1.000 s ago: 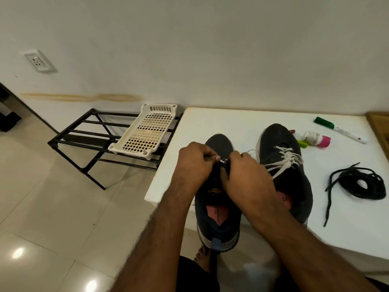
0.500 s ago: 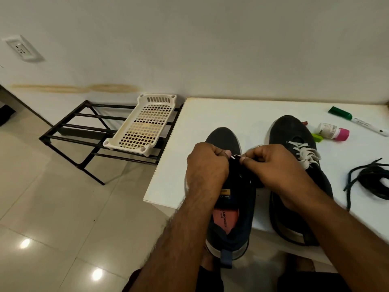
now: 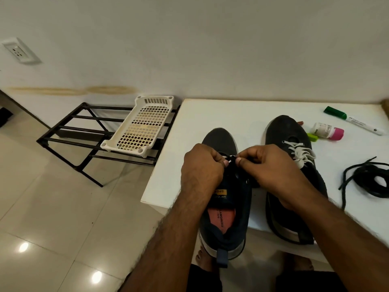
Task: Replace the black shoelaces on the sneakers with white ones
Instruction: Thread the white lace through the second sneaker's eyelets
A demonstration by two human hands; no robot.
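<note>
1. Pinching together over the left dark knit sneaker (image 3: pixel 226 199), the left hand (image 3: pixel 201 171) and right hand (image 3: pixel 271 171) now meet higher on its tongue than a second ago, clamped on a white lace tip (image 3: pixel 229 158); lacing has likely only begun.
2. That sneaker overhangs the white table's (image 3: pixel 242 114) near edge, eyelets mostly bare.
3. The right dark sneaker (image 3: pixel 292 165) beside it already carries white lacing.
4. A coiled black shoelace (image 3: pixel 370 180) lies toward the right edge.
</note>
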